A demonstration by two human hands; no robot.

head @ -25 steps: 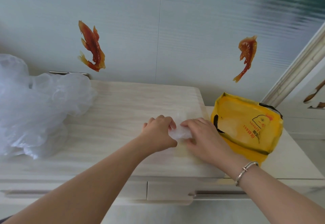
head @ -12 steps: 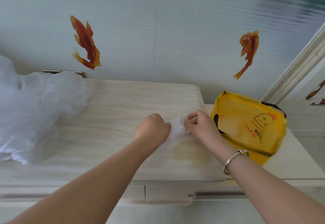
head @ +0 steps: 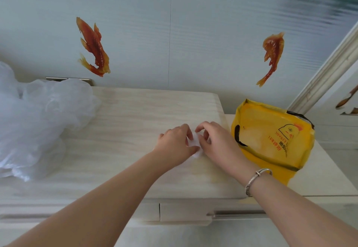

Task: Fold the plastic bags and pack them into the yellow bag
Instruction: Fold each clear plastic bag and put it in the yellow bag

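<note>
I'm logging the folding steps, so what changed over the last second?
Both hands, left hand and right hand, kept pinching the small white plastic bag and drew closer together, so the bundle between them got more compact. At 0.5 s ago it looked lifted; now it is low at the cabinet top. The pile of loose bags and the yellow bag stayed put.
</note>
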